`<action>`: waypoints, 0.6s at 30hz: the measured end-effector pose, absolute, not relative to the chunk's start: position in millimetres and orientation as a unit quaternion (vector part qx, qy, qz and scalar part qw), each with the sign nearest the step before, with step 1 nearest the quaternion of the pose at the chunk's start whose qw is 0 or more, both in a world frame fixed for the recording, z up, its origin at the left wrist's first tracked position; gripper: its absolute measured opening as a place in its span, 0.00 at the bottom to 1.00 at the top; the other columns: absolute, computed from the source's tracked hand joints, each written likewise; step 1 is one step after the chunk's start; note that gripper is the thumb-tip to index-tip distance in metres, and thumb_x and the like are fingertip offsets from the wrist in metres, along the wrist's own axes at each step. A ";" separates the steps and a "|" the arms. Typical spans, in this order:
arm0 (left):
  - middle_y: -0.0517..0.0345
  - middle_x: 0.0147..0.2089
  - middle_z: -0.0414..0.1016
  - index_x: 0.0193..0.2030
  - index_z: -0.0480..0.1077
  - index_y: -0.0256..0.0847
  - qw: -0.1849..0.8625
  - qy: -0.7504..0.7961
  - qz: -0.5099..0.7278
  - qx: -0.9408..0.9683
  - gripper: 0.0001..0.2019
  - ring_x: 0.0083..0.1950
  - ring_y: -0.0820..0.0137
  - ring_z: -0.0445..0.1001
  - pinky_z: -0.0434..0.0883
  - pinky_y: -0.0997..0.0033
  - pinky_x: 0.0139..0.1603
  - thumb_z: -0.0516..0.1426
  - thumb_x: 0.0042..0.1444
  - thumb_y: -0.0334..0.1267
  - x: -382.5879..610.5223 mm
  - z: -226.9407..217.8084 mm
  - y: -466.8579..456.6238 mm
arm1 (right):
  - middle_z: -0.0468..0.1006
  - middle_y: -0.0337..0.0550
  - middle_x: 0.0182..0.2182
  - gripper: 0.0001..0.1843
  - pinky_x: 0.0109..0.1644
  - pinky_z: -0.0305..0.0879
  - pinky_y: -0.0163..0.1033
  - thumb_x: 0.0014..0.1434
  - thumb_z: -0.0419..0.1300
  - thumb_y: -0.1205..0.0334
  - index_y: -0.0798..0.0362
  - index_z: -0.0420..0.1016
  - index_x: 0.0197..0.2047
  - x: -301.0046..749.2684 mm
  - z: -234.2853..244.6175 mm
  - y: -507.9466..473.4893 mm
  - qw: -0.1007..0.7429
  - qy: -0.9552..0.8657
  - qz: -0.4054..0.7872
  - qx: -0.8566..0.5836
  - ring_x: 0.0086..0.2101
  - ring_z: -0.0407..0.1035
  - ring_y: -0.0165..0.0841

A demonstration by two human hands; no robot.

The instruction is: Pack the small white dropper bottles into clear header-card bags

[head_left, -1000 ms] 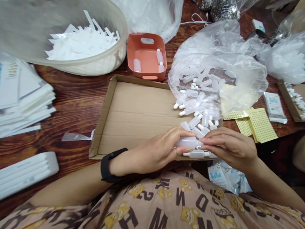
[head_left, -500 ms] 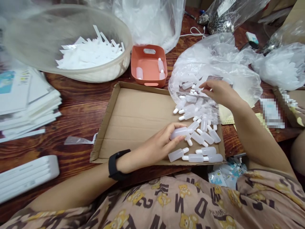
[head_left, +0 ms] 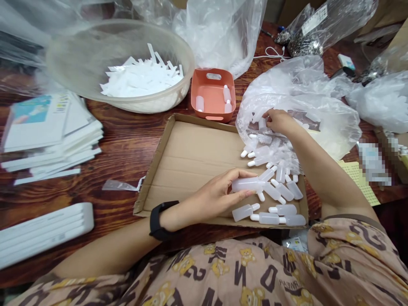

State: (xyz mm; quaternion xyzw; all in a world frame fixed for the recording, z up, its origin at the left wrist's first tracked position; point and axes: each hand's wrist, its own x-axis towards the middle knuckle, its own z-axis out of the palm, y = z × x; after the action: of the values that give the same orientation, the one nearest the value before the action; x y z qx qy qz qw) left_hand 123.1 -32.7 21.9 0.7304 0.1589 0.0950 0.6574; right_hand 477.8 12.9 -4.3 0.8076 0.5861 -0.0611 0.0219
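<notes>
At the carton's (head_left: 191,157) five o'clock my left hand (head_left: 219,197) pinches a bottle (head_left: 247,185), right hand's (head_left: 280,121) grip in the bag (head_left: 328,123) unclear; three in the orange bin (head_left: 211,98), dozens loose.

Big brown letters, N and D among them, are printed on the shirt (head_left: 255,272) just below the left hand (head_left: 213,199). The bag label (head_left: 314,19) far beyond the right hand (head_left: 280,121) cannot be read.

A salmon-orange bin (head_left: 213,95), brown cardboard tray (head_left: 178,161), translucent white bottles (head_left: 277,208), black wristband (head_left: 157,221), dark reddish wood-grain table (head_left: 121,144).
</notes>
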 end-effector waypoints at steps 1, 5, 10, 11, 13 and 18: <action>0.50 0.64 0.81 0.64 0.73 0.42 0.656 0.160 0.099 0.731 0.19 0.61 0.62 0.80 0.76 0.64 0.59 0.60 0.72 0.48 122.9 22.3 -32.4 | 0.85 0.57 0.48 0.24 0.56 0.73 0.50 0.61 0.58 0.69 0.55 0.81 0.59 476.8 -4.1 10.5 0.013 0.588 -0.058 0.807 0.49 0.78 0.50; 0.50 0.66 0.80 0.65 0.72 0.43 0.648 0.180 0.110 0.732 0.19 0.64 0.61 0.78 0.73 0.60 0.66 0.59 0.73 0.47 122.3 22.9 -31.4 | 0.75 0.66 0.64 0.28 0.59 0.71 0.55 0.68 0.52 0.64 0.58 0.71 0.69 475.6 0.9 -4.0 -0.038 0.588 -0.019 0.808 0.54 0.76 0.54; 0.50 0.71 0.75 0.66 0.70 0.44 0.654 0.195 0.104 0.723 0.19 0.71 0.59 0.73 0.71 0.58 0.70 0.57 0.74 0.48 122.0 22.6 -29.9 | 0.77 0.63 0.60 0.23 0.67 0.68 0.56 0.68 0.51 0.68 0.57 0.78 0.61 480.5 11.2 -30.3 -0.098 0.603 -0.011 0.791 0.59 0.74 0.51; 0.50 0.71 0.75 0.66 0.70 0.43 0.658 0.195 0.101 0.720 0.20 0.71 0.59 0.73 0.71 0.58 0.69 0.57 0.74 0.48 121.9 22.5 -29.7 | 0.78 0.61 0.57 0.20 0.67 0.68 0.56 0.69 0.53 0.67 0.55 0.81 0.58 477.5 15.1 -38.9 -0.131 0.609 -0.012 0.782 0.58 0.74 0.50; 0.50 0.70 0.76 0.67 0.70 0.43 0.665 0.195 0.101 0.714 0.20 0.69 0.60 0.75 0.72 0.59 0.68 0.57 0.74 0.48 121.8 22.3 -29.7 | 0.81 0.56 0.52 0.14 0.63 0.72 0.55 0.70 0.58 0.63 0.52 0.84 0.53 462.3 25.5 -61.2 -0.228 0.621 -0.032 0.749 0.53 0.77 0.46; 0.49 0.69 0.78 0.66 0.71 0.41 0.679 0.187 0.137 0.696 0.21 0.68 0.60 0.76 0.73 0.60 0.67 0.60 0.72 0.48 121.0 23.4 -33.1 | 0.86 0.43 0.48 0.15 0.53 0.80 0.44 0.67 0.71 0.60 0.43 0.83 0.56 387.7 54.0 -134.8 -0.404 0.651 -0.213 0.607 0.47 0.81 0.36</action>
State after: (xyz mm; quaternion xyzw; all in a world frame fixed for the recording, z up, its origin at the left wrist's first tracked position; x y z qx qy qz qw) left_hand 121.0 -33.1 23.4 0.6963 0.1866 0.1368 0.6794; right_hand 387.7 -134.8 54.0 0.6065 0.6507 -0.2135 -0.4039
